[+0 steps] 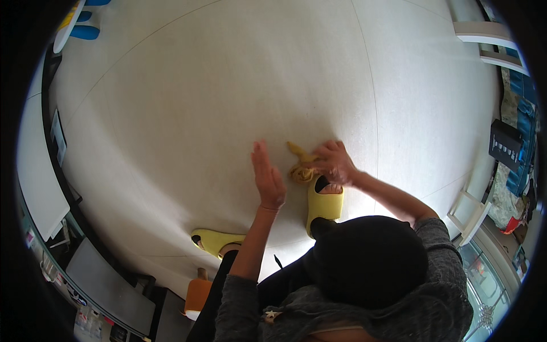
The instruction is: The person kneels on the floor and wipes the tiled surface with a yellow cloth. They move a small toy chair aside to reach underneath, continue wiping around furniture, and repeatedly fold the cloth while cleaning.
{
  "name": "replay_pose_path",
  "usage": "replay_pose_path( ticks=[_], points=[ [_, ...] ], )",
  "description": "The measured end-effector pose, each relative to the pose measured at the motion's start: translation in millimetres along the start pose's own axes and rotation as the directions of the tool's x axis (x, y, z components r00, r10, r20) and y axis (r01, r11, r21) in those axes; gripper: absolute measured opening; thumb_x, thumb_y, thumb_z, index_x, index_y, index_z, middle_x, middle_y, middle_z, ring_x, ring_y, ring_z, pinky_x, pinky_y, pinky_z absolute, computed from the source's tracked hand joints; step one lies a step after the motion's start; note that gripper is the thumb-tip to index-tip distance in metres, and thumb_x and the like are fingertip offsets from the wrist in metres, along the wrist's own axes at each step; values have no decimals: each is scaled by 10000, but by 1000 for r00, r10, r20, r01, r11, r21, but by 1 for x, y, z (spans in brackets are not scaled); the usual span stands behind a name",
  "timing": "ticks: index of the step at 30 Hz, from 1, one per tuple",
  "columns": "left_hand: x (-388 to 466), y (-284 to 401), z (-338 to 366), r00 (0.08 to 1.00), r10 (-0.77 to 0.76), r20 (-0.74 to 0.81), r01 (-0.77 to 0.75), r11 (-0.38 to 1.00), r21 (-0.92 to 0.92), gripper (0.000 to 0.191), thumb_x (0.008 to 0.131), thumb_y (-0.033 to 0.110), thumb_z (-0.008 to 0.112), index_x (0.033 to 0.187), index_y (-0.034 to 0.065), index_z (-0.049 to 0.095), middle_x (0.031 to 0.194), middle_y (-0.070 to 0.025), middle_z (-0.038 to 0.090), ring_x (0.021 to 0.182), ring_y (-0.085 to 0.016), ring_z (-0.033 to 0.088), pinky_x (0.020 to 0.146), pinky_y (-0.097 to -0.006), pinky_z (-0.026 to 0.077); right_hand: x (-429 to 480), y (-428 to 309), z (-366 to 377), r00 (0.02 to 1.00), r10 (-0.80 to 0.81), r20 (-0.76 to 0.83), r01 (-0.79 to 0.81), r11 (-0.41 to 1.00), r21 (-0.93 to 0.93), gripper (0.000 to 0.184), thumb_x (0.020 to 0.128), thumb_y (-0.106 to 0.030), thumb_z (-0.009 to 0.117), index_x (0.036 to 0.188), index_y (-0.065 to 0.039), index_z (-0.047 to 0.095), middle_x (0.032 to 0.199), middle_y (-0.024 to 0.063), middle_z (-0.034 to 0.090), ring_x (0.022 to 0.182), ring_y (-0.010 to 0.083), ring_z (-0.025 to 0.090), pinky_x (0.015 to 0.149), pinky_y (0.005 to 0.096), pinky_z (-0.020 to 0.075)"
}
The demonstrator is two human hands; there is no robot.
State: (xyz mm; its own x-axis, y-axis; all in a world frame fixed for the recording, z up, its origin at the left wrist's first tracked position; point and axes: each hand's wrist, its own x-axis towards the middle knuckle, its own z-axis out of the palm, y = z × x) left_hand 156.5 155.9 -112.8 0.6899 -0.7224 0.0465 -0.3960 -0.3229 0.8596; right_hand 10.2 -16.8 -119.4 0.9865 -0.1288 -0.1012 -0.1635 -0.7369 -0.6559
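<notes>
A mustard-yellow cloth (302,173), partly rolled or twisted, lies on the pale floor just ahead of my foot. My right hand (333,162) is at the cloth's right side, fingers spread and curved, a little blurred; whether it grips the cloth I cannot tell. To the left of the cloth, my left hand (268,177) is held flat over the floor with nothing in it. One yellow-green slipper (325,205) is on the foot right below the cloth. The other slipper (220,240) is further left and lower.
An orange low stool (197,295) stands behind my left leg. Grey drawers or panels (111,286) and a white surface (40,184) line the left side. A bed frame with a black box (505,144) on it is at the right. A blue-legged table (66,32) stands at top left.
</notes>
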Motion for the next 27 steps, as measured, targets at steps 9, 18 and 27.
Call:
replay_pose_path(
  ticks=[9,18,27],
  points=[
    [56,18,10,988,137,-67,-139,990,-34,501,942,82,306,1402,-101,234,1444,-242,319,1361,-410,253,1119,-496,162,228,94,-125,828,169,-535,-356,895,-268,292,862,-142,597,1150,-149,644,1031,72,598,919,217,540,797,378,435],
    [88,47,34,991,124,-44,-130,976,-173,480,945,56,344,1397,-85,264,1445,-211,331,1359,-359,284,1121,-409,232,49,52,-119,501,747,-438,109,447,888,420,963,-190,495,1342,-14,452,1225,82,548,1067,132,530,896,273,442],
    [43,60,93,901,264,344,-280,960,-3,579,923,78,435,1435,-38,190,1478,-206,252,1374,-440,177,1102,-498,211,-241,17,33,-544,716,-437,-460,180,869,443,943,-290,543,1314,-51,513,1011,77,620,865,143,586,735,325,501]
  ],
)
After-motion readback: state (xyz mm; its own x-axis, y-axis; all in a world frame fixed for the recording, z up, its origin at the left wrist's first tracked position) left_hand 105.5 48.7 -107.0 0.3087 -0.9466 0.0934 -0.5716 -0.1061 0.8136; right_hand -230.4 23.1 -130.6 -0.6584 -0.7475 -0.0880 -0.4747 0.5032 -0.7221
